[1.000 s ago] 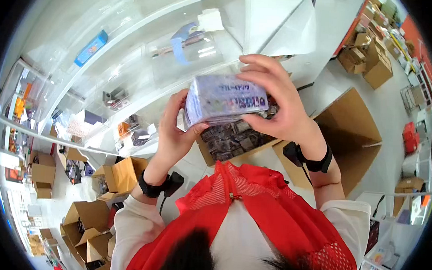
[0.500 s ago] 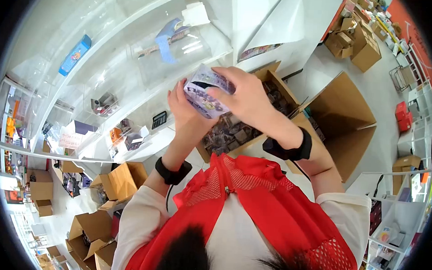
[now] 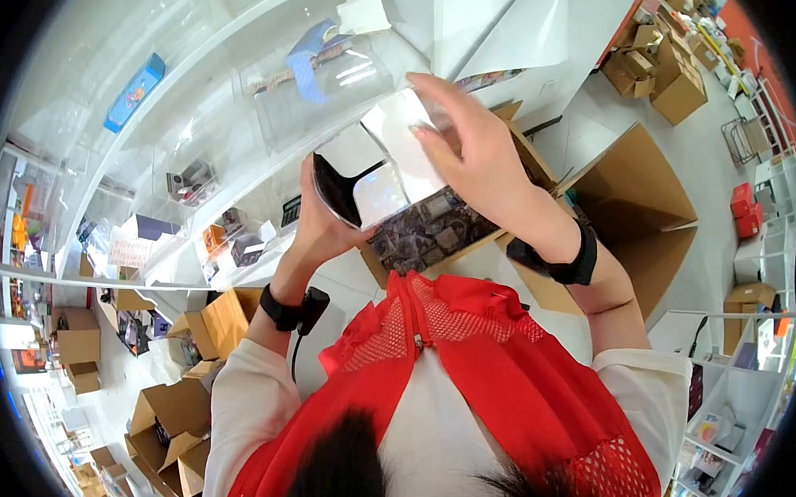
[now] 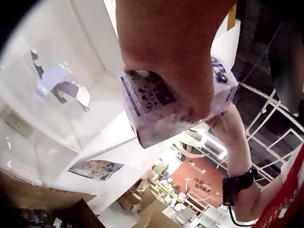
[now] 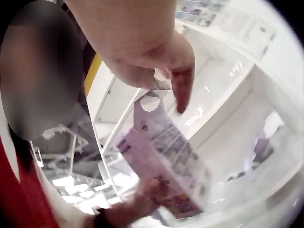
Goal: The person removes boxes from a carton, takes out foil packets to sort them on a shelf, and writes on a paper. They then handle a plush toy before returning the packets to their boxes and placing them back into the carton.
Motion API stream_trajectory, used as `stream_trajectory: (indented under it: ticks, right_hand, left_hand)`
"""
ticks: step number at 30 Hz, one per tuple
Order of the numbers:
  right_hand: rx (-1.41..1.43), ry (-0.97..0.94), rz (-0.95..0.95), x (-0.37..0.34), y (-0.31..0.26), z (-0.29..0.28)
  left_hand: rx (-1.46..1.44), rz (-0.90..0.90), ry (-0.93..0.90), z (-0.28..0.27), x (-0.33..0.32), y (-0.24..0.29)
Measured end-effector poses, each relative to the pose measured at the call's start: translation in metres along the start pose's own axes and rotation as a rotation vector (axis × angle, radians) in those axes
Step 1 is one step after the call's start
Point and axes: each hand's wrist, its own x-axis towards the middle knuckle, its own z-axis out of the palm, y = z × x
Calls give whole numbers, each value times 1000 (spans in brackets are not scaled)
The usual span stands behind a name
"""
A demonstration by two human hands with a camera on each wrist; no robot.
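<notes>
My left hand grips a small purple printed cardboard box from its left side and underneath. The box's top is unfolded, with a dark gap showing inside and white flaps standing out. My right hand is at the largest white lid flap, its thumb over the flap's pale inner face and its index finger stretched out apart. In the right wrist view a half-round notch shows in that flap, just below the fingers. Printed pictures cover the box's outer sides in the left wrist view.
Below the hands, an open carton holds many small dark packs. A larger open carton stands to the right. Transparent display shelves ahead bear a blue box and a blue strip. More cartons lie lower left.
The purple box was gripped closed by both hands, then turned with the right hand at its top. Now its lid flaps are folded out and the right hand has moved up and right.
</notes>
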Motion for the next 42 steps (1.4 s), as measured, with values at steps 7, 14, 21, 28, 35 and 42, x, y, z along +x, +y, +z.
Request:
stream_trajectory:
  ticks: [7, 14, 21, 28, 35, 42]
  right_hand:
    - [-538, -399, -659, -7, -4, -4]
    - [-326, -395, -621, -25, 4, -2]
    - [-392, -490, -387, -25, -8, 10]
    - [-283, -337, -297, -34, 0, 18]
    - [-348, -300, 5, -35, 33, 45]
    - [622, -464, 754, -28, 109, 77]
  left_hand:
    - [109, 23, 71, -3, 0, 3]
    - [71, -95, 186, -2, -2, -14]
    - [246, 16, 181, 1, 4, -3]
    - [305, 35, 201, 5, 7, -6]
    - [481, 102, 137, 13, 6, -14]
    - [620, 289, -113, -4, 36, -16]
